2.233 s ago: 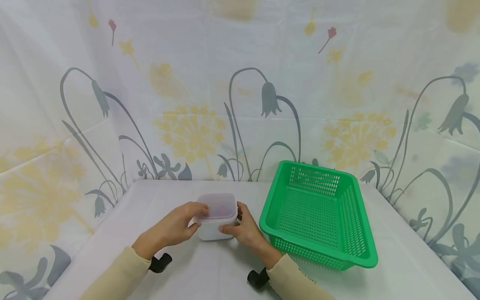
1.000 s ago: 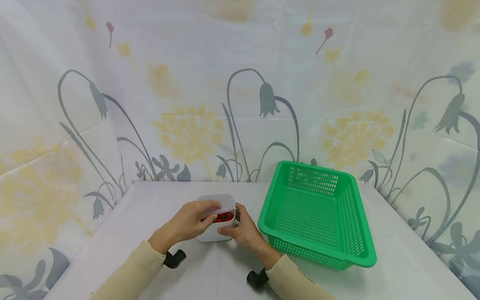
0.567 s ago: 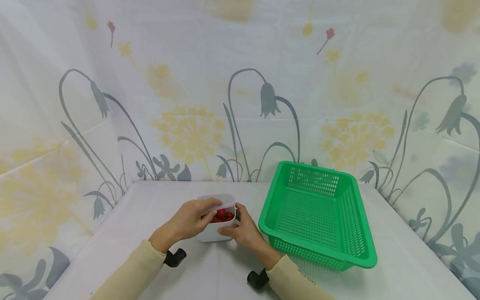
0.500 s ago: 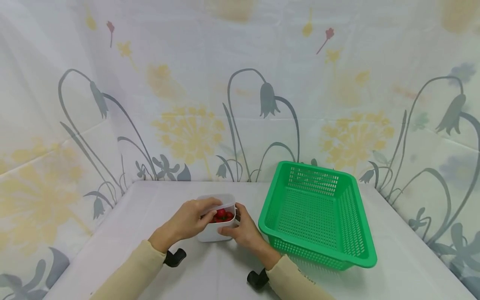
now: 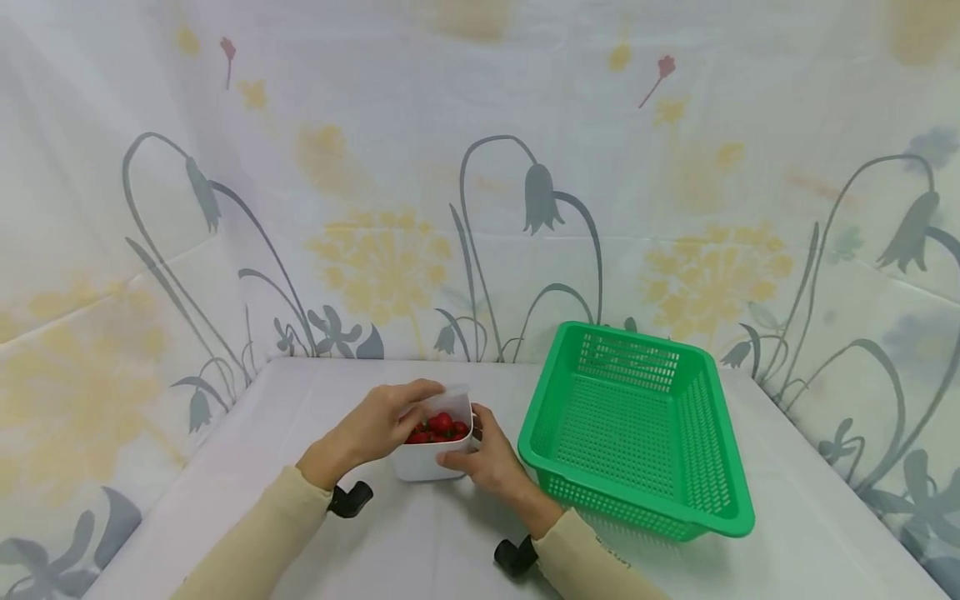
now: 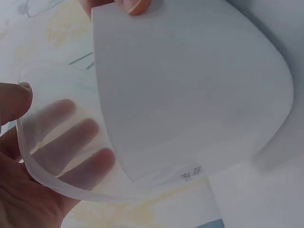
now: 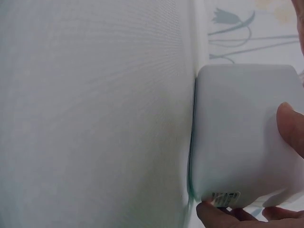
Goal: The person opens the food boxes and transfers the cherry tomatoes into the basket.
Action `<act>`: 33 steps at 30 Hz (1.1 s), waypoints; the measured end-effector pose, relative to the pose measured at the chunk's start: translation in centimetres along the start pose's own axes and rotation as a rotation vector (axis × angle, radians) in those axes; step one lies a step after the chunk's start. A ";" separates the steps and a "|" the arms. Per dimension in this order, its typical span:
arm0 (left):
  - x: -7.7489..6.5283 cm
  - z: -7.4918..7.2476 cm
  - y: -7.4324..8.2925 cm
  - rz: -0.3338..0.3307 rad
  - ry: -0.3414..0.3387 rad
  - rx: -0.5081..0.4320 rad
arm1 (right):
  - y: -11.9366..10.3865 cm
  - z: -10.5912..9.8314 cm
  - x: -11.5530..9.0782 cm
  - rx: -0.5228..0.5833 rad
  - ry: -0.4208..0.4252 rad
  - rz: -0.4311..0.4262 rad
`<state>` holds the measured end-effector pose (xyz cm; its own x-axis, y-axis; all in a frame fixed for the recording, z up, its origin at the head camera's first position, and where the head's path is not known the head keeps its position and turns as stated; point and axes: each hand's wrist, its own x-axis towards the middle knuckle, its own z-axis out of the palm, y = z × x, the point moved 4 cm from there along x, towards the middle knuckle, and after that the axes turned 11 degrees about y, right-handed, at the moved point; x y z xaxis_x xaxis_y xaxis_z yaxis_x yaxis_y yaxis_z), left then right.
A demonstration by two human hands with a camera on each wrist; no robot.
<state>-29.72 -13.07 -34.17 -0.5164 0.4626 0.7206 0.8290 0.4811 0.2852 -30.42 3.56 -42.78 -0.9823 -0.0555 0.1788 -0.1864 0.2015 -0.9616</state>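
A white square container (image 5: 426, 463) stands on the table, with small round red fruits (image 5: 443, 422) inside; green bits show among them. My right hand (image 5: 491, 458) grips its right side, the thumb (image 7: 290, 126) on the near wall and other fingers round the far side. My left hand (image 5: 378, 425) pinches a translucent lid (image 6: 50, 78), thumb on one face and fingers behind it. The lid is tilted up at the container's back edge, above the fruits. In the left wrist view the container's wall (image 6: 190, 95) fills much of the picture.
A green perforated basket (image 5: 622, 502) stands on the table to the right, close to my right hand. Behind the white-covered table (image 5: 315, 392) hangs a flower-printed cloth (image 5: 390, 167). A black wrist camera (image 5: 351, 500) sits below my left wrist.
The lid lay over the container earlier. My left hand has raised its near edge and tipped it back, and the red fruits have come into view. The right hand has kept its hold.
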 end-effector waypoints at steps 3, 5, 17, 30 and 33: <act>0.0 -0.3 -0.1 -0.034 -0.013 0.009 | 0.0 0.2 0.1 -0.011 -0.009 -0.009; -0.1 -0.5 -0.2 -0.050 -0.012 0.017 | 0.0 0.4 0.1 -0.018 -0.014 -0.008; 0.3 -0.7 -0.2 -0.034 0.024 0.012 | 0.3 0.4 0.1 -0.031 -0.001 0.004; 1.3 -1.5 -0.9 -0.018 0.139 0.020 | 0.2 0.0 0.2 -0.036 0.020 0.009; 1.3 -1.7 -1.5 -0.071 0.171 -0.008 | 0.2 -0.1 0.2 -0.038 0.026 0.014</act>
<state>-31.25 -14.48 -32.57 -0.5300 0.2942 0.7953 0.7938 0.5019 0.3434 -30.68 3.64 -42.91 -0.9848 -0.0272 0.1714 -0.1729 0.2388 -0.9555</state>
